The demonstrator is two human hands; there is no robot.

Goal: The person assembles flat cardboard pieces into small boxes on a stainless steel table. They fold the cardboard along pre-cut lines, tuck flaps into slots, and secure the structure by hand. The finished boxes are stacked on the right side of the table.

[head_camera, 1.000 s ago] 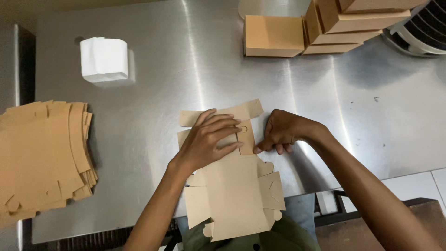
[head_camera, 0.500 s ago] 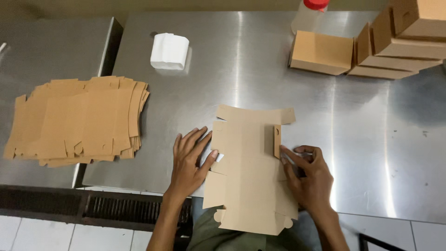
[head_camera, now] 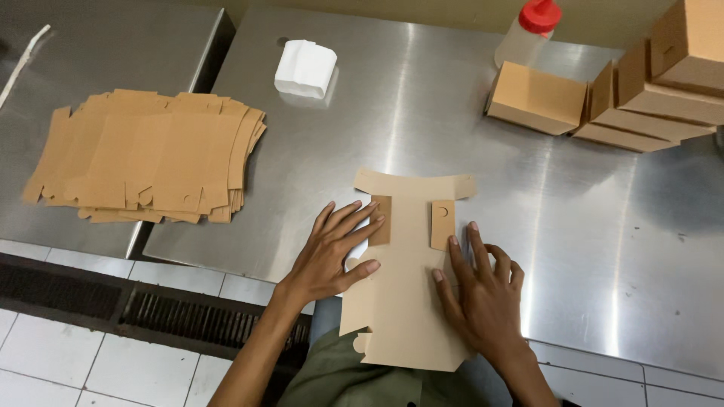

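Both side flaps are now lying folded inward on the flat brown box blank (head_camera: 403, 279); earlier only the right one was. Left hand (head_camera: 332, 252) and right hand (head_camera: 483, 290) are pressing it flat, fingers spread, gripping nothing. Blank is lying on the steel table (head_camera: 573, 226), overhanging its near edge.

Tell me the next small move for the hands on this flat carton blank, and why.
Probably run both palms outward to crease the side panels. The left hand and right hand lie flat on the carton blank, whose two small flaps are folded inward near its top edge, while its lower end overhangs the steel table edge; nothing stands upright yet.
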